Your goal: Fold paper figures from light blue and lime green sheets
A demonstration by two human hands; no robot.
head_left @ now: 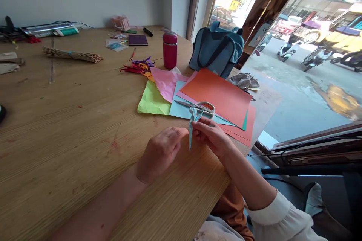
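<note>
My right hand [211, 135] pinches a folded, twisted piece of light blue paper [191, 135] between thumb and fingers, and one pointed strip of it hangs down. Just left of the paper, my left hand [164, 150] is closed with its fingers curled under and its fingertips facing the strip. What it may grip is hidden. Behind the blue paper lies a pair of scissors [207, 110] with pale handles, blades toward the left. The scissors rest on sheets of coloured paper: orange [220, 92], light blue [178, 111], pink [166, 83] and crumpled yellow-green [154, 99].
Beyond the sheets stand a magenta bottle [170, 52] and a blue-grey bag [217, 51]. Coloured paper scraps [140, 67] lie left of the bottle. A bundle of thin sticks [72, 55] is farther left. A purple notebook [138, 40] lies at the back. The wooden table [85, 120] ends at my right.
</note>
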